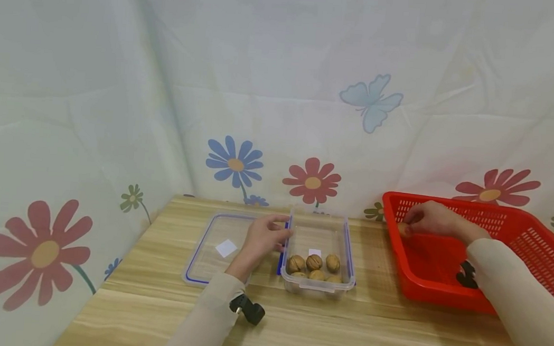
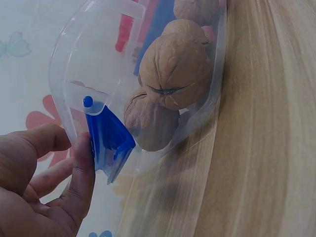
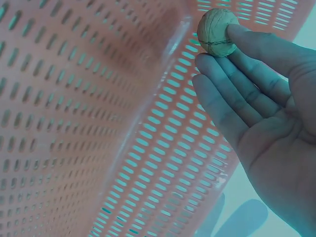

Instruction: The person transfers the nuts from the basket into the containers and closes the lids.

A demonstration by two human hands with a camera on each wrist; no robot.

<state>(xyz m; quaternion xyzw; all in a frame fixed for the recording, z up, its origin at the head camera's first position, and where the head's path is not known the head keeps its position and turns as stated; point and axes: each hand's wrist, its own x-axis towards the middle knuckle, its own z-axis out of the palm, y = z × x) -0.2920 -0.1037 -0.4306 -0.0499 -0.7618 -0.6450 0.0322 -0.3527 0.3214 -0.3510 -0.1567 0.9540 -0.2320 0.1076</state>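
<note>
A clear plastic container (image 1: 317,289) with blue side latches stands on the table, several walnuts (image 1: 314,262) lying at its near end. My left hand (image 1: 262,241) touches its left side with loosely bent fingers; in the left wrist view the fingertips (image 2: 83,148) lie against the blue latch (image 2: 108,143), which hangs down. Inside the red basket (image 1: 434,291), at its left wall, my right hand (image 1: 431,218) pinches one walnut (image 3: 217,32) between thumb and fingertips. The right wrist view shows that walnut held up near the slotted basket wall.
A clear lid (image 1: 200,263) with a blue seal and a white paper square lies flat left of the container. Another white label sits in the container. Behind the wooden table (image 1: 343,336) hangs a flowered cloth (image 1: 274,61), close to the basket's back rim.
</note>
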